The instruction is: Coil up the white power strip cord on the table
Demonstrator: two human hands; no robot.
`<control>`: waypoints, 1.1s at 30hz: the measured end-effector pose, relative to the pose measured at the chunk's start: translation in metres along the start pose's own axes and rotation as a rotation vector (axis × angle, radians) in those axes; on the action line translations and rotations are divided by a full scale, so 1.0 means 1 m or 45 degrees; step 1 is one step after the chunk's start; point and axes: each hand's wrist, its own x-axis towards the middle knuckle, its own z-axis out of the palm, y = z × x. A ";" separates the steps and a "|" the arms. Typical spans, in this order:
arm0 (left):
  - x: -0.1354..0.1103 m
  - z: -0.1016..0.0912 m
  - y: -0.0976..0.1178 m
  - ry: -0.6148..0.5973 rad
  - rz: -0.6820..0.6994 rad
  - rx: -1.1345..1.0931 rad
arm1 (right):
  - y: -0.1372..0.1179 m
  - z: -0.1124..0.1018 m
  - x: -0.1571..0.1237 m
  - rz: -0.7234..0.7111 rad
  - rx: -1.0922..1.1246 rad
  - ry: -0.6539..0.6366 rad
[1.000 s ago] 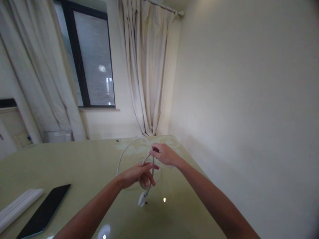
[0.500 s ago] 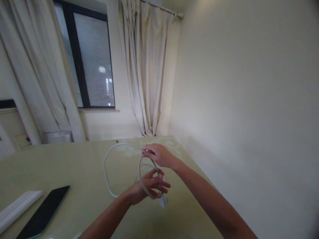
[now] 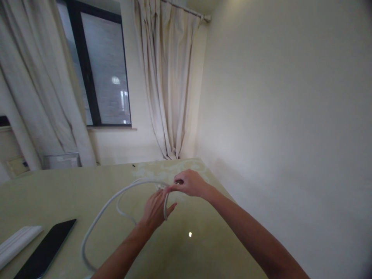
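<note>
A white cable (image 3: 116,197) hangs in loops above a glossy pale green table (image 3: 58,193). My right hand (image 3: 188,183) pinches the cable near the top of a small loop. My left hand (image 3: 155,209) is just below and to the left, its fingers stretched out and passing through that small loop, with the cable resting against them. A larger loop sweeps out to the left and down toward the table's near edge. The cable's plug end is hidden.
A black phone (image 3: 46,250) lies face up at the lower left, beside a white ribbed object (image 3: 16,244). Cream curtains (image 3: 168,77) and a dark-framed window (image 3: 99,69) stand behind the table. A bare wall (image 3: 276,116) runs along the right side.
The large loop has swung down and out to the left. My left hand has turned and risen toward my right hand; the white plug seen earlier is out of sight.
</note>
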 end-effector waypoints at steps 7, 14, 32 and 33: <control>0.002 -0.028 -0.014 0.029 0.247 0.244 | 0.013 0.011 -0.008 0.217 -0.129 0.140; -0.008 -0.064 0.009 0.010 0.093 0.346 | 0.050 0.011 -0.009 0.413 0.500 -0.115; -0.018 -0.152 -0.061 -0.024 -0.477 0.163 | 0.133 -0.042 -0.048 0.540 0.069 -0.012; -0.025 -0.162 -0.080 0.013 -0.524 0.158 | 0.147 -0.050 -0.058 0.666 -0.063 0.018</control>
